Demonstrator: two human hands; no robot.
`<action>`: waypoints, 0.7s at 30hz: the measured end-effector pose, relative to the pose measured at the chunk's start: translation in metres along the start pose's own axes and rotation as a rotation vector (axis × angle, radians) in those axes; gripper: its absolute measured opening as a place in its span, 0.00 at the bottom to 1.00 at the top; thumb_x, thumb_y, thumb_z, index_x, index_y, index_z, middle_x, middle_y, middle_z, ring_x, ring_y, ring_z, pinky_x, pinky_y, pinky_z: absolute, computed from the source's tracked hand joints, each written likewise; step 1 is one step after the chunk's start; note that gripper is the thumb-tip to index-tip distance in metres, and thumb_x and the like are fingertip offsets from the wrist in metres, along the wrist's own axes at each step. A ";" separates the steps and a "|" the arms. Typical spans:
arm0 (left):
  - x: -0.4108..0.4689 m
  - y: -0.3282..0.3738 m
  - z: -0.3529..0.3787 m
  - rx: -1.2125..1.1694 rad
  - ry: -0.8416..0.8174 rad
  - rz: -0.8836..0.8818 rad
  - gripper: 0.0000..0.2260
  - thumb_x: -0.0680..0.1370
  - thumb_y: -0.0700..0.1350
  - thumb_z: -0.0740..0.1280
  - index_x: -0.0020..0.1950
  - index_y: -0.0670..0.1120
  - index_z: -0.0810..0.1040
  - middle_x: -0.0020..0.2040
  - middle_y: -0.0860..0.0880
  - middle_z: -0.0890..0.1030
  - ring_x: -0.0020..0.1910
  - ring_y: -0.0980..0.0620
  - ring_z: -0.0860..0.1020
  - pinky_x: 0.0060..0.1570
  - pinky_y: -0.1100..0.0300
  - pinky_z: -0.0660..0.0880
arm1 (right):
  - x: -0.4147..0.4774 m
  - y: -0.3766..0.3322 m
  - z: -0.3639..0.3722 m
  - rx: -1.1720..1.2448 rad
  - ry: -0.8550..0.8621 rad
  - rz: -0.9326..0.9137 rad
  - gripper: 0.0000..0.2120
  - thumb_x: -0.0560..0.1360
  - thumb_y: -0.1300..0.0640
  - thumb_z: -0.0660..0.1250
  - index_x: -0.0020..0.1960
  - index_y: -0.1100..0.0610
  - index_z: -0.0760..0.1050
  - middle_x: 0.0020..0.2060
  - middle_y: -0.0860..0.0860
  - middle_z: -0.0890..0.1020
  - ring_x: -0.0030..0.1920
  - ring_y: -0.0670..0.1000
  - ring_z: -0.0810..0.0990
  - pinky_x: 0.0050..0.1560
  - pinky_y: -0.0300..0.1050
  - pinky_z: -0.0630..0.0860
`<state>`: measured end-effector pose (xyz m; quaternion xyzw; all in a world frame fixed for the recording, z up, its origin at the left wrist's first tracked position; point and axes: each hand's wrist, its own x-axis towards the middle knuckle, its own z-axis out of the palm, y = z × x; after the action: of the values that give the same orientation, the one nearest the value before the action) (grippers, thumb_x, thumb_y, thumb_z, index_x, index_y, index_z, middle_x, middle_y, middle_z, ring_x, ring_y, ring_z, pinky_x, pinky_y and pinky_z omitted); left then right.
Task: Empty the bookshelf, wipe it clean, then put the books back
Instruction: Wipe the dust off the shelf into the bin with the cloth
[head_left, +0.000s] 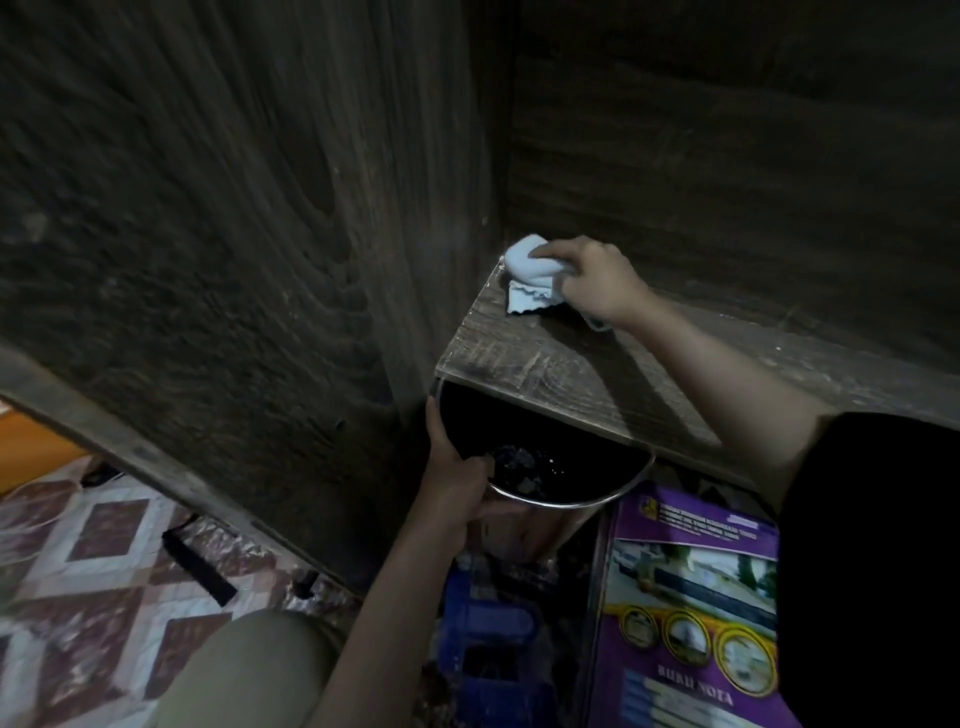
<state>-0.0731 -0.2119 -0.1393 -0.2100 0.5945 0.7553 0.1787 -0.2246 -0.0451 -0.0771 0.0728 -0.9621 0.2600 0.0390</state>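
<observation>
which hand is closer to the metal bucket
Left. The left hand grips the rim of the metal bucket under the shelf; the right hand is up on the shelf, holding the blue cloth.

Single head cam, wide-angle, worn on my head, aimed forward and down. It sits close to the dark wood-grain bookshelf (208, 208): the side panel fills the left half of the frame and the back panel the upper right, both bowed by the lens. The worn wood-grain shelf board (545, 364) is seen from above. Its back left corner lies just above frame centre, where my right hand (592, 280) holds the pale blue crumpled cloth (527, 262). My left hand (457, 478) grips the round metal bin with a dark inside (571, 501), under the board's front edge. Both forearms cross the lower frame. Bottom left shows patterned tiled floor (104, 545), bottom right a purple glossy book cover (691, 597).
</observation>
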 end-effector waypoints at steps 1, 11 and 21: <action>0.001 0.000 -0.001 0.003 0.001 0.001 0.41 0.76 0.27 0.57 0.75 0.65 0.49 0.71 0.51 0.67 0.51 0.45 0.77 0.32 0.47 0.81 | 0.007 0.001 0.008 -0.061 0.013 -0.045 0.24 0.74 0.66 0.58 0.68 0.51 0.72 0.66 0.55 0.73 0.64 0.58 0.71 0.59 0.46 0.69; 0.004 -0.002 -0.005 -0.003 -0.012 0.019 0.41 0.75 0.25 0.55 0.74 0.66 0.51 0.69 0.53 0.68 0.55 0.46 0.76 0.34 0.48 0.81 | 0.026 -0.014 0.035 -0.201 -0.279 -0.023 0.29 0.74 0.61 0.60 0.74 0.47 0.61 0.75 0.49 0.61 0.72 0.57 0.58 0.69 0.60 0.54; 0.004 0.000 -0.005 0.004 -0.007 -0.020 0.41 0.75 0.26 0.55 0.74 0.66 0.49 0.73 0.50 0.65 0.58 0.40 0.75 0.30 0.51 0.80 | 0.041 0.002 0.016 -0.064 -0.204 0.040 0.31 0.73 0.66 0.57 0.74 0.49 0.63 0.74 0.53 0.64 0.68 0.60 0.67 0.66 0.57 0.66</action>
<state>-0.0764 -0.2163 -0.1425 -0.2127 0.5932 0.7531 0.1886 -0.2664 -0.0566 -0.0875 0.0783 -0.9701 0.2211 -0.0620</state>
